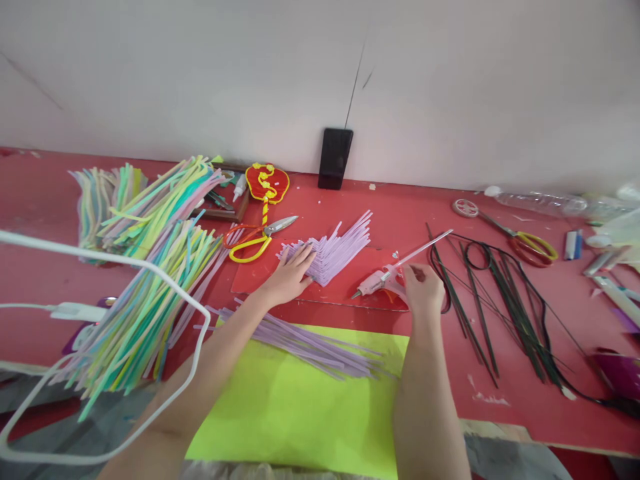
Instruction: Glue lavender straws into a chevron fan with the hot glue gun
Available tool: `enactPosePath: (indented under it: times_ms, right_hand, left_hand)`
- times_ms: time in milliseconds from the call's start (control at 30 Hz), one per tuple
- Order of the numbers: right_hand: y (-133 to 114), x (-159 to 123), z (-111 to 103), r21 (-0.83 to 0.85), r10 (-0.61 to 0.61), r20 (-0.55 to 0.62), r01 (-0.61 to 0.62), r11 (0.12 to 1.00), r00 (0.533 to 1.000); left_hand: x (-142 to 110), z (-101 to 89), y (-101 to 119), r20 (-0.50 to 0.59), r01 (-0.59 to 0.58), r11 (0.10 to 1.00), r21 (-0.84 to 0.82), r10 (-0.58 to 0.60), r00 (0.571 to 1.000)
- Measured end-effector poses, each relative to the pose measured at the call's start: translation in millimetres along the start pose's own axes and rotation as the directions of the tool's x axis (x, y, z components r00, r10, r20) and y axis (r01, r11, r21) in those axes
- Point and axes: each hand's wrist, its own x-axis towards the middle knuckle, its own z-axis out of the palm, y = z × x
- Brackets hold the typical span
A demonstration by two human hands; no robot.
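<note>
My left hand [290,277] lies with its fingers stretched out on the left side of a chevron of lilac pipe cleaners [333,257]. The chevron rests on a red board [260,277]. Right of it, a pale glue gun [373,283] points its nozzle to the lower left, a long clear glue stick [425,245] jutting from its back. My right hand [425,287] is closed, fingers curled, right against the glue gun's handle; what it holds, if anything, is hidden. Loose lilac pipe cleaners [310,347] lie across a yellow-green sheet [300,413] nearest me.
Bundles of coloured pipe cleaners [150,293] fill the left, behind a white cable [203,333]. Orange-yellow scissors [257,240] and a red-yellow ornament [267,183] lie behind. A phone [335,159] leans on the wall. Dark green stems [515,313] and other scissors [520,240] lie right.
</note>
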Motion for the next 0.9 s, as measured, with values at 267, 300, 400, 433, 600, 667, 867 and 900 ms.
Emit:
enactPosePath:
  times_ms: [267, 300, 400, 433, 600, 667, 867, 900]
  right_hand:
    - [16, 4, -14, -0.092, -0.066, 0.287, 0.096, 0.991, 0.956]
    - [19, 4, -17, -0.087, -0.116, 0.350, 0.156, 0.984, 0.930]
    - [24, 0, -25, -0.067, -0.234, 0.443, 0.293, 0.954, 0.865]
    - [25, -1, -26, -0.064, -0.264, 0.455, 0.327, 0.943, 0.850]
    - [24, -5, -26, -0.116, -0.289, 0.479, 0.386, 0.915, 0.829]
    - [23, -7, -23, -0.144, -0.274, 0.489, 0.386, 0.911, 0.828]
    - [8, -14, -14, -0.266, -0.324, 0.427, 0.460, 0.847, 0.844]
    - [4, -14, -13, -0.282, -0.330, 0.397, 0.456, 0.844, 0.857]
  left_hand:
    - [3, 0.8, -4, -0.042, 0.021, 0.986, -0.168, -0.028, 0.999]
    - [3, 1.2, -4, -0.073, 0.029, 0.976, -0.214, -0.046, 0.996]
    - [5, 1.0, -2, -0.213, 0.048, 0.949, -0.312, -0.119, 0.970]
    - [5, 0.7, -1, -0.272, 0.048, 0.945, -0.323, -0.141, 0.952]
    - [2, 1.8, 3, -0.514, 0.030, 0.952, -0.304, -0.190, 0.836]
    - [0, 4.2, 2, -0.539, 0.019, 0.958, -0.285, -0.177, 0.824]
    - [0, 8.7, 0, -0.546, -0.009, 0.969, -0.249, -0.133, 0.828]
    - [0, 8.6, 0, -0.545, -0.008, 0.969, -0.246, -0.131, 0.828]
